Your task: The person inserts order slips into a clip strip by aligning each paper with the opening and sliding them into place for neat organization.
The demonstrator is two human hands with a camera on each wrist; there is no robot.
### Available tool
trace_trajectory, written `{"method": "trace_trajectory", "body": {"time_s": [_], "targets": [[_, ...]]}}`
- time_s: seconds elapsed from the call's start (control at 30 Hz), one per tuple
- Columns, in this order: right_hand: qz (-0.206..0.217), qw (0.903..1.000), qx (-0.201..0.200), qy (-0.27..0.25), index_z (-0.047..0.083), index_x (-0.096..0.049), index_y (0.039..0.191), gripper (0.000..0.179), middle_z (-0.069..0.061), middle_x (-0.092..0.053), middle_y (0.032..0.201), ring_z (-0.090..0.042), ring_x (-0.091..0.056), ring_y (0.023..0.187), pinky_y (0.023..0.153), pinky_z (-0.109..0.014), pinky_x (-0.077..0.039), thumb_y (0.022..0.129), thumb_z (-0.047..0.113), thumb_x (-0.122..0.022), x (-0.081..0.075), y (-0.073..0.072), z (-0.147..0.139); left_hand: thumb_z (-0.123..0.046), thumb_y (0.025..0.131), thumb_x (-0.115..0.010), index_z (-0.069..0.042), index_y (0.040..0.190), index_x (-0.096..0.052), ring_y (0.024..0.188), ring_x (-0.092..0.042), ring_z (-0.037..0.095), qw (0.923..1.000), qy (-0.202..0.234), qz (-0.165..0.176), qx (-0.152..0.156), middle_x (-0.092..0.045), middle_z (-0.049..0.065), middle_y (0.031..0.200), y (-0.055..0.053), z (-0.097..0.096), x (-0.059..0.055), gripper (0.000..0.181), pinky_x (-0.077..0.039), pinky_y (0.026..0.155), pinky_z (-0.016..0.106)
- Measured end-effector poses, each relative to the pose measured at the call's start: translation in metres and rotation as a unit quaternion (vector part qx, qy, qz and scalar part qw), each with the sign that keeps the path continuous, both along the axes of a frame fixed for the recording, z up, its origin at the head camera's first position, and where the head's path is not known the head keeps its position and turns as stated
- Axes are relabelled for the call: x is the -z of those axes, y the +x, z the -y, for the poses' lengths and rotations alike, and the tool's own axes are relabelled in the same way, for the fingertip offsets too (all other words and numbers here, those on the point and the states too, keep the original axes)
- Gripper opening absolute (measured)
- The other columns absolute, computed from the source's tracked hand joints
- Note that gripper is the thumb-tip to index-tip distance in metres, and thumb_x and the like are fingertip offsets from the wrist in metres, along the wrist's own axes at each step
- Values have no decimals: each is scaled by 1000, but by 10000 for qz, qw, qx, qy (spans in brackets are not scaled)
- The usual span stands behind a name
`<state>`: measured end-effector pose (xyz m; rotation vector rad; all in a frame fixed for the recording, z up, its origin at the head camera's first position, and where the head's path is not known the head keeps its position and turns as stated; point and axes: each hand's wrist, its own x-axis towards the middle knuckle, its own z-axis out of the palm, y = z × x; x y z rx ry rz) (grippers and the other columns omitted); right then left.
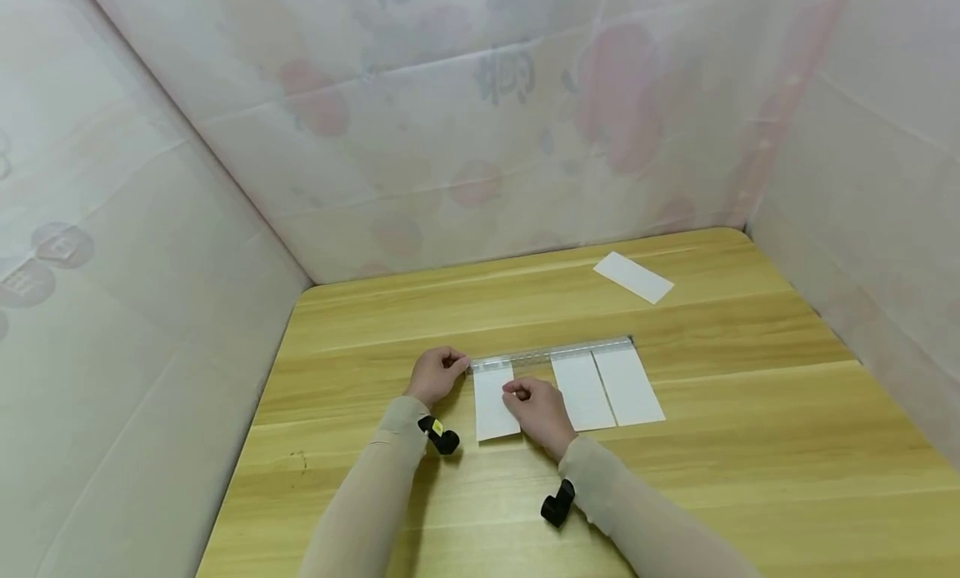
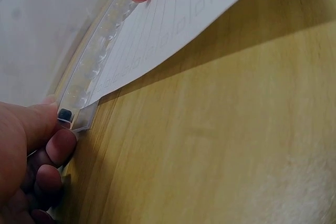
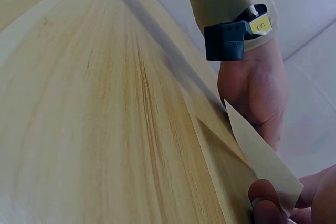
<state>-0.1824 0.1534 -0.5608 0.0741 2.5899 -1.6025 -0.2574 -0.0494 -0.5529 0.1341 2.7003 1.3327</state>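
A clear plastic strip [image 1: 536,358] with a row of bumps lies across the table. My left hand [image 1: 437,375] pinches its left end between thumb and fingers, beside a small dark piece [image 2: 65,114]. Under the strip's left part sits the top of a white paper card [image 1: 493,413], faintly printed with lines and small boxes in the left wrist view. My right hand [image 1: 538,411] pinches this card's right edge; its lower part lifts off the table. Two more white cards, a middle one [image 1: 583,395] and a right one [image 1: 628,384], hang side by side from the strip.
A loose white card [image 1: 633,277] lies at the back right of the wooden table [image 1: 750,478]. Pale printed sheets [image 1: 465,128] wall the table at the back and both sides. A black wrist camera [image 1: 557,503] is strapped to each sleeve.
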Motion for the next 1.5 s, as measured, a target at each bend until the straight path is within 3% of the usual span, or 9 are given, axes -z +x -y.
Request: {"method": "trace_trajectory", "body": {"time_s": [0.63,1.1,1.5], "targets": [[-75,9999,-49,-143,14,-72,103,15,2,-63,85,-15,-55,73,68,-32,-47,92,21,-64,5,2,1,-29,94,-64,-16,93,-72,81,-55,15,10000,41,39,23,-64,-3,88,2,3,4,16,-46,75,34],[-134,9997,-33,-223,14,-72,103,15,1,-63,85,-15,-55,73,68,-32,-47,92,22,-64,3,-2,-1,-29,95,-63,-16,93,-72,81,-55,16,10000,-8,50,-28,-63,-3,88,-1,-1,-2,16,-46,75,34],[-152,9995,-88,-276,14,-72,103,15,0,-62,82,-15,-53,68,65,-31,-46,92,21,-64,7,-2,-2,-30,95,-63,-16,93,-71,81,-54,16,9999,6,145,-55,-63,-3,88,0,-1,0,16,-46,74,33]]}}
